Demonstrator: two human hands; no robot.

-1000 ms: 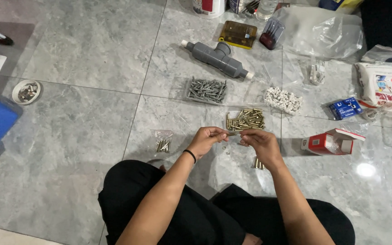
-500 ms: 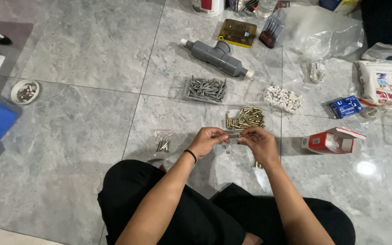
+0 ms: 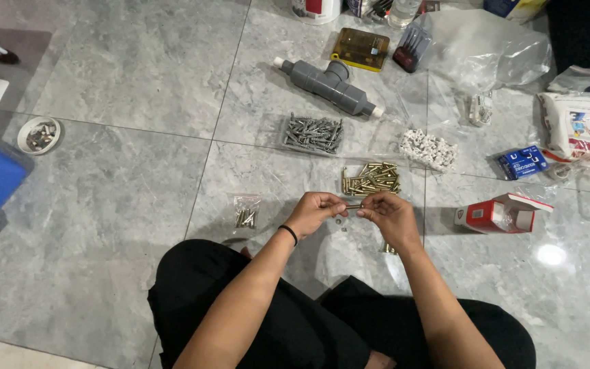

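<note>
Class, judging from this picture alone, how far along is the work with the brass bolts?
Done: a small clear bag on the floor already holds a few brass pieces. In hand: the left hand and right hand hold one brass bolt between them. Left: a pile of brass bolts lies just beyond.

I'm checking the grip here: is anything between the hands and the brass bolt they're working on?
Nothing visible. The left hand and right hand both pinch the small brass bolt directly at its ends, above the floor, just short of the brass bolt pile.
</note>
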